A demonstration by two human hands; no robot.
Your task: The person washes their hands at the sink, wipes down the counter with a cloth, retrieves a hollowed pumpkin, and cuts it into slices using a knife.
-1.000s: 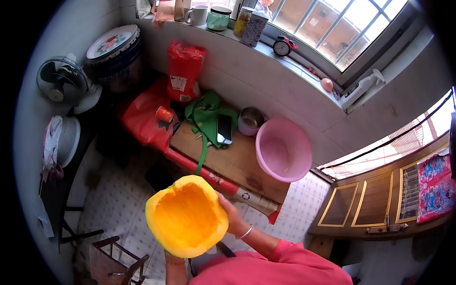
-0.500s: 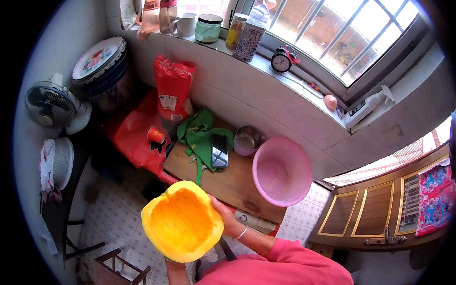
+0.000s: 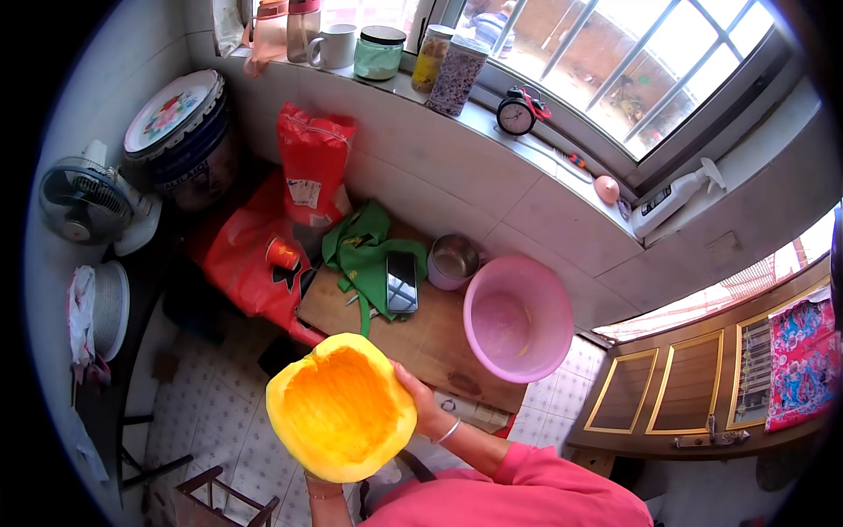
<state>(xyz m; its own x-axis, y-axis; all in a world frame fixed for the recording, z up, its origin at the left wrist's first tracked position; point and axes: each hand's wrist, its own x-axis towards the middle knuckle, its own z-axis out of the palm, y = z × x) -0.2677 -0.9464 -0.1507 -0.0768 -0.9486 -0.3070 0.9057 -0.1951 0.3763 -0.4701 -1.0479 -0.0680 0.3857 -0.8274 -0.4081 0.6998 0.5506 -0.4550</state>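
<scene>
A peeled, hollowed-out pumpkin half is held up in front of me, its orange hollow facing the camera. My right hand grips its right side, the thumb along the edge and the other fingers hidden behind. From below, my left hand supports the pumpkin near its bottom rim; only the wrist and a bit of the hand show, and its fingers are out of sight. Past the pumpkin, a pink basin stands on a wooden board, with what look like yellow scraps inside.
On the board lie a phone, a green cloth bag and a metal pot. Red bags rest at the left. Jars, a mug and a clock line the windowsill. A stool stands lower left.
The pumpkin half has shifted slightly right, still in both hands. The camera view has moved a little, so the background sits slightly further left.
</scene>
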